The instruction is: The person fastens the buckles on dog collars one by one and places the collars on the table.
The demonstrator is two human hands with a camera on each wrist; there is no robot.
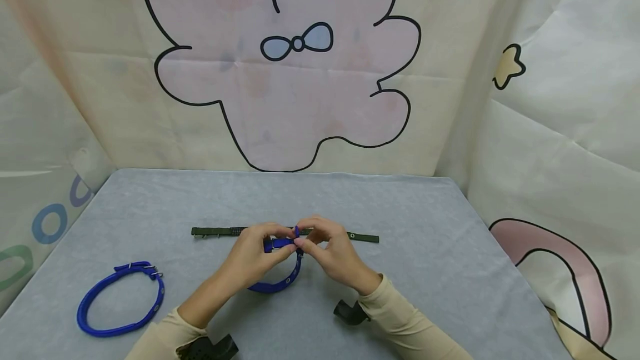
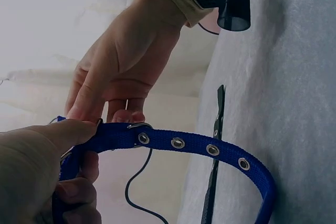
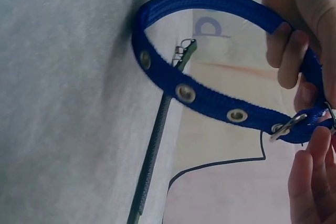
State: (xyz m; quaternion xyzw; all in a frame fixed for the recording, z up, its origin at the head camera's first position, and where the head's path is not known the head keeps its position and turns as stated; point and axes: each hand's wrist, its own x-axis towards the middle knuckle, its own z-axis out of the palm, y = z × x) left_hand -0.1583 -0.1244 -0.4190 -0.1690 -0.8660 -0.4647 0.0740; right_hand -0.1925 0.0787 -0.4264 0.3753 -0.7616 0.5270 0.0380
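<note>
A blue collar (image 1: 272, 288) with metal eyelets is held up by both hands above the table, its band curving down in a loop. My left hand (image 1: 250, 254) grips the collar near its buckle, thumb on top and fingers curled below, as the left wrist view shows. At the same buckle end, my right hand (image 1: 337, 254) pinches the strap between thumb and fingertips. In the right wrist view a metal ring (image 3: 289, 127) hangs on the band beside the right fingertips (image 3: 317, 145). The fingers partly hide the buckle and strap tip.
A second blue collar (image 1: 120, 329), buckled into a loop, lies at the left on the grey tablecloth (image 1: 425, 293). Behind the hands, a dark green collar (image 1: 215, 231) is stretched out straight. Printed fabric (image 1: 450, 71) hangs behind the table and at its sides.
</note>
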